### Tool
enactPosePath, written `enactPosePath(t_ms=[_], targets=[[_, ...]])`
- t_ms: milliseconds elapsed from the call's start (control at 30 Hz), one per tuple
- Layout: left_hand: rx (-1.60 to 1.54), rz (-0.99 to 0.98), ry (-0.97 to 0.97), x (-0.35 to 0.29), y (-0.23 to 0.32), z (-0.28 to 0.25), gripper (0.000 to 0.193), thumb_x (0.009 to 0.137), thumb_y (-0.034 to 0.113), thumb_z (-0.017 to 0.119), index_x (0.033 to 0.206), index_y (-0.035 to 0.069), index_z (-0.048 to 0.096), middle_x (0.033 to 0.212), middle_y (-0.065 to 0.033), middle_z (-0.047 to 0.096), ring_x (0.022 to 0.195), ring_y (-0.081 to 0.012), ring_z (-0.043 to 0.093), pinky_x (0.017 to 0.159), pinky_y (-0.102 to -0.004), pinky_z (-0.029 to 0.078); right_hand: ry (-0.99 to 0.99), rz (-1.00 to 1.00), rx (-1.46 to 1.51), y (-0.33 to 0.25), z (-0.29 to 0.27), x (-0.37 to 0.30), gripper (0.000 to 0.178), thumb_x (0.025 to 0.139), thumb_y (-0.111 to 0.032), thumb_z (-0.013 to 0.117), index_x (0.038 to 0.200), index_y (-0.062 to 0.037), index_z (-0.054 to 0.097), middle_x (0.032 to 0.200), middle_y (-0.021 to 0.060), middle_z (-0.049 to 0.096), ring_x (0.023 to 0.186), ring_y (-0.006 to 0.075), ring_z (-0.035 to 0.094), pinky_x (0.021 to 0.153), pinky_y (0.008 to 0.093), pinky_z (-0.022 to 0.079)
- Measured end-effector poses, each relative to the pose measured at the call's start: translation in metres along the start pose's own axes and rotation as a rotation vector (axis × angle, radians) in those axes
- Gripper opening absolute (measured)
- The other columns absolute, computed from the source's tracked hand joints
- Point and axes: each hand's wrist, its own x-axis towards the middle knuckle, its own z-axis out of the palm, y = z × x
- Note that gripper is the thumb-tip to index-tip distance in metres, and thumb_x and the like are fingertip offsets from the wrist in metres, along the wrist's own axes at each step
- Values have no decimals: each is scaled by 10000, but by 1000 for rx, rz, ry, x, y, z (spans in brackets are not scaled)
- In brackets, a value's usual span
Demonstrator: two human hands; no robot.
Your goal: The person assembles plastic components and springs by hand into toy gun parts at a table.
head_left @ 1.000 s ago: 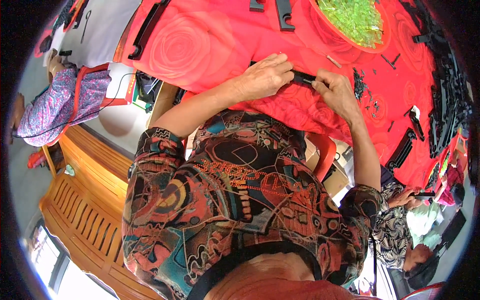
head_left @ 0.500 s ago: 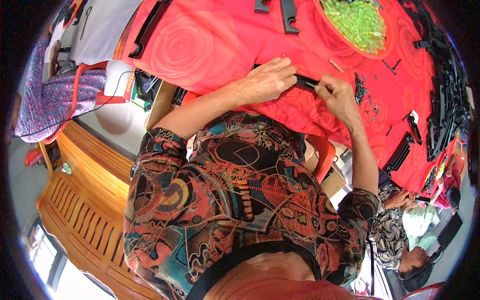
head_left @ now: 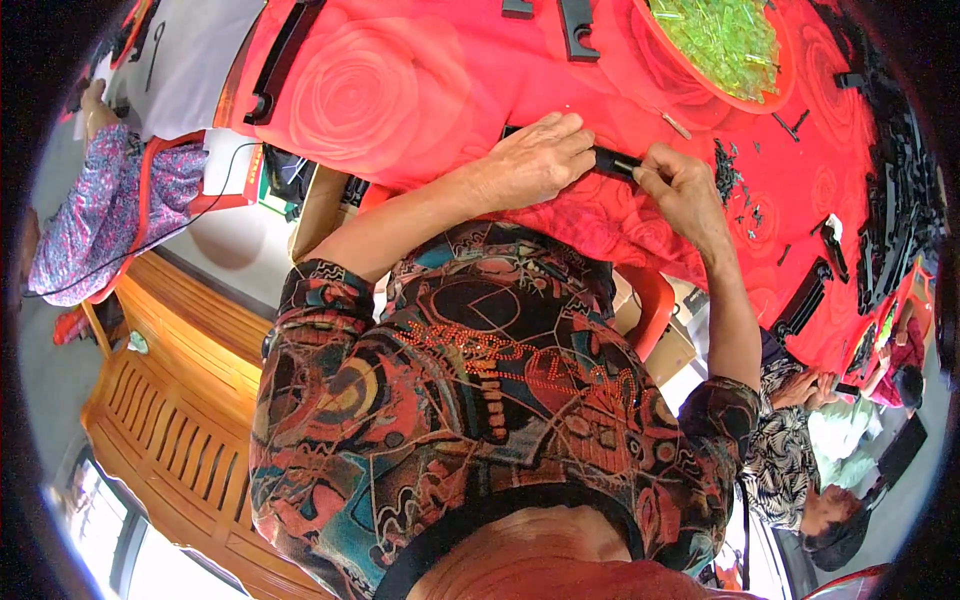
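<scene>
A long black plastic bar point(head_left: 614, 163) lies across the near edge of the red tablecloth, between my two hands. My left hand point(head_left: 547, 160) is closed around its left part, knuckles up, and hides most of that end. At the other end, my right hand point(head_left: 682, 188) pinches the bar between thumb and fingers. A small pale or greenish piece shows at my right thumb tip, too small to name. Just right of my right hand lie scattered small black bits point(head_left: 727, 175).
An orange bowl point(head_left: 786, 85) of clear yellow-green pieces stands at the far right. Notched black bars point(head_left: 577, 30) lie at the back, another point(head_left: 283, 65) at the left. Black strips point(head_left: 895, 200) are heaped along the right edge. Other people sit at both sides; a wooden bench point(head_left: 190, 420) is behind left.
Both hands keep their hold on the bar, with the right shifting very slightly. The view has tilted a little. At the far left, the other person's arm has come more into sight.
</scene>
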Motion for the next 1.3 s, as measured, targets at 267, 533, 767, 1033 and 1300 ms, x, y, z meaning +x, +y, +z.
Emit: enactPosePath(t_ms=[267, 533, 767, 1033, 1300], targets=[[20, 32, 13, -2, -1, -2, 185, 709, 77, 579, 870, -13, 586, 1029, -143, 575, 908, -269, 524, 770, -361, 458, 35, -146, -157, -3, 5, 5, 144, 807, -63, 596, 713, 4, 509, 538, 107, 476, 472, 151, 436, 465, 332, 338], [77, 12, 13, 2, -6, 1, 143, 712, 97, 597, 836, 27, 585, 1028, -100, 576, 922, -259, 518, 769, -375, 446, 33, -116, -247, -6, 3, 7, 145, 794, -142, 581, 752, -14, 527, 612, 194, 547, 600, 386, 554, 549, 463, 404], [26, -4, -193, 13, -13, -16, 122, 721, 127, 600, 820, 57, 606, 1053, -55, 584, 959, -248, 511, 790, -387, 416, 267, -151, 49, -3, -13, -29, 148, 835, -115, 615, 761, -17, 533, 581, 28, 494, 537, 117, 488, 484, 299, 360], [150, 247, -188, 38, -32, -29, 178, 714, 114, 578, 869, 54, 640, 1204, -118, 538, 1241, -315, 393, 968, -440, 351, 485, -28, 497, 32, 10, -58, 110, 868, -106, 621, 817, -28, 561, 644, -41, 494, 559, 25, 426, 484, 189, 328], [288, -119, 281, 22, 31, -15, 172, 711, 244, 645, 736, 105, 546, 672, -67, 499, 681, -246, 545, 575, -384, 440, 541, 6, 659, 33, 25, -52, 84, 871, -103, 619, 851, -31, 581, 658, -31, 534, 557, 30, 461, 480, 180, 351]])
